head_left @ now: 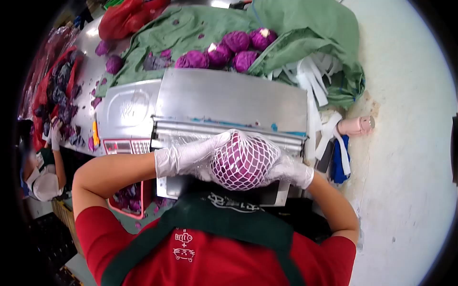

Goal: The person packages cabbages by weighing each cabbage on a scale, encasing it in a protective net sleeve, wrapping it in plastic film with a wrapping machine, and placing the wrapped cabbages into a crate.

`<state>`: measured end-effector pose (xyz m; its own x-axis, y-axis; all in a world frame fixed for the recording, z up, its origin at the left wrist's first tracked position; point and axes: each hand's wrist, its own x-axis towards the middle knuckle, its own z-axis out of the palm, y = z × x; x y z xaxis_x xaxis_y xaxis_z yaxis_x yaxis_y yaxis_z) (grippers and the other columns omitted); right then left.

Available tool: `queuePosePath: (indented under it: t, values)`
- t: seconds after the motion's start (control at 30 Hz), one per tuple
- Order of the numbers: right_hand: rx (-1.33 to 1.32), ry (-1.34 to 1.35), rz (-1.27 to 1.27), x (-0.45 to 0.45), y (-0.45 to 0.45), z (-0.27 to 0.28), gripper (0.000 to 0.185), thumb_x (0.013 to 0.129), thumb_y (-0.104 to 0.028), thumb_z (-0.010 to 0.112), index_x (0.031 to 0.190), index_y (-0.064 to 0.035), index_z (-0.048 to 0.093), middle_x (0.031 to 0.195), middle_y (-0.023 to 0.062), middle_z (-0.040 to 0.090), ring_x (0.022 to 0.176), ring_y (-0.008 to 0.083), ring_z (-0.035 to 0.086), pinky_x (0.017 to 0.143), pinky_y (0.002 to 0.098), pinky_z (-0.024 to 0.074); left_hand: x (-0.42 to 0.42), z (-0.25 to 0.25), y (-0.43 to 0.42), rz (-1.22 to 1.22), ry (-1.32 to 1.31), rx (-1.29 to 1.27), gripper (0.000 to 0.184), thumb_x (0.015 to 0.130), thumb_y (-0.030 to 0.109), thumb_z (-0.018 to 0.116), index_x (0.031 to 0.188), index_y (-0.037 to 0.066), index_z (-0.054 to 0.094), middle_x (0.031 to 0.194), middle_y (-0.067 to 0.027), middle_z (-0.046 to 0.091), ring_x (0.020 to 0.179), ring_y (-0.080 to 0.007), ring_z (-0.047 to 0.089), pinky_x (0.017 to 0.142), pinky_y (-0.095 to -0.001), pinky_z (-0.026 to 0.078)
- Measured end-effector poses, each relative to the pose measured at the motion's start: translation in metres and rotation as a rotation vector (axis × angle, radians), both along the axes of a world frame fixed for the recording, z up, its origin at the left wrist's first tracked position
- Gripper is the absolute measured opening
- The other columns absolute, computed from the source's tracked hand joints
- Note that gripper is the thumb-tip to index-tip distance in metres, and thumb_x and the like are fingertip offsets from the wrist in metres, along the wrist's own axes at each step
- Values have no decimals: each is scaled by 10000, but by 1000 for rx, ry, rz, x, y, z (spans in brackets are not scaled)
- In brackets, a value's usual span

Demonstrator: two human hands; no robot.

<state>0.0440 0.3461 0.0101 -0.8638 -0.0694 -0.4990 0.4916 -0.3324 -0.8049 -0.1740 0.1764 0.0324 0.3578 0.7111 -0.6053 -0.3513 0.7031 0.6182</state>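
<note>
A purple cabbage [245, 162] in a white foam net sits between my two gloved hands, above the front of a metal wrapping machine [229, 97]. My left hand [193, 155] grips it from the left, the thumb lying along its upper side. From the right, my right hand [292, 172] holds the other side, its fingertips partly hidden behind the cabbage. Clear plastic film [188, 139] is bunched around the cabbage at both hands. The machine's rollers lie just beyond.
Several bare purple cabbages [193, 60] lie on green cloth [200, 21] behind the machine. White foam nets [312, 78] spill from a green sack at right, near a pink bottle [355, 126]. An orange cutter [96, 131] lies left. A co-worker [45, 181] works at far left.
</note>
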Motion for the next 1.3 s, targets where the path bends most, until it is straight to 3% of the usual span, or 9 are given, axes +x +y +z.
queuePosePath:
  t: [0.17, 0.37, 0.5, 0.6, 0.8, 0.97, 1.07, 1.13, 1.3]
  values:
    - [-433, -339, -43, 51, -55, -40, 444, 888, -299, 516, 1253, -49, 485, 1143, 132, 611, 970, 210, 613, 878, 356, 492, 50, -40, -44, 90, -106, -323, 890, 792, 838, 176, 1356, 199, 435, 1143, -82, 616, 859, -197, 629, 516, -251, 430]
    - [-502, -398, -159, 76, -75, -84, 424, 934, -337, 453, 1221, -28, 497, 1177, 166, 585, 1023, 248, 595, 917, 346, 475, 67, -97, -91, 312, -287, -179, 673, 956, 589, 293, 1428, 109, 320, 1352, -141, 472, 1177, -263, 529, 913, -333, 485]
    - [-547, -343, -386, 101, -86, -66, 514, 942, -389, 471, 1286, -7, 445, 1237, 174, 549, 1082, 256, 577, 945, 346, 459, 71, -77, -167, 215, 1048, 422, 254, 935, 112, 546, 1157, -10, 552, 895, -80, 649, 857, -144, 615, 785, -263, 493]
    - [354, 11, -307, 123, -111, -58, 448, 963, -296, 477, 1306, -13, 418, 1176, 160, 566, 1056, 243, 598, 913, 340, 476, 82, -86, -175, 599, 786, 269, 179, 974, 138, 478, 953, -6, 582, 732, -21, 587, 703, -84, 559, 678, -238, 464]
    - [-65, -332, -781, 132, -108, -55, 291, 981, -320, 473, 852, -68, 538, 568, -20, 431, 449, 72, 376, 426, 230, 308, 91, -76, -174, 1140, -94, 3, 264, 984, 321, 463, 823, 124, 534, 595, 67, 428, 452, -68, 345, 422, -222, 260]
    - [-124, -686, -467, 153, -129, -113, 319, 961, -361, 492, 799, -87, 511, 518, -33, 366, 410, 80, 291, 412, 258, 224, 113, -185, -230, 722, 399, -499, 183, 944, 182, 471, 900, 81, 617, 726, 6, 588, 584, -94, 544, 483, -246, 410]
    - [330, -436, -174, 146, -148, -197, 316, 934, -343, 514, 874, -53, 626, 716, 76, 610, 597, 173, 557, 551, 306, 443, 133, -210, -187, 412, 278, -224, 253, 924, 162, 530, 1101, 13, 631, 982, -77, 677, 838, -161, 638, 774, -285, 521]
    - [1048, -37, 774, 101, -157, -189, 438, 875, -401, 577, 1098, -31, 647, 971, 133, 690, 875, 276, 655, 786, 328, 515, 149, -225, -161, 148, 677, 482, 270, 922, 143, 535, 1151, 25, 615, 1088, -89, 656, 949, -141, 616, 848, -293, 501]
    - [667, 91, 242, 78, -174, -182, 751, 740, -528, 666, 1313, -74, 493, 1364, 133, 479, 1302, 280, 380, 1124, 337, 231, 151, -228, -168, 381, 618, 556, 257, 917, 170, 561, 1123, 30, 625, 1072, -71, 652, 953, -131, 608, 849, -288, 493]
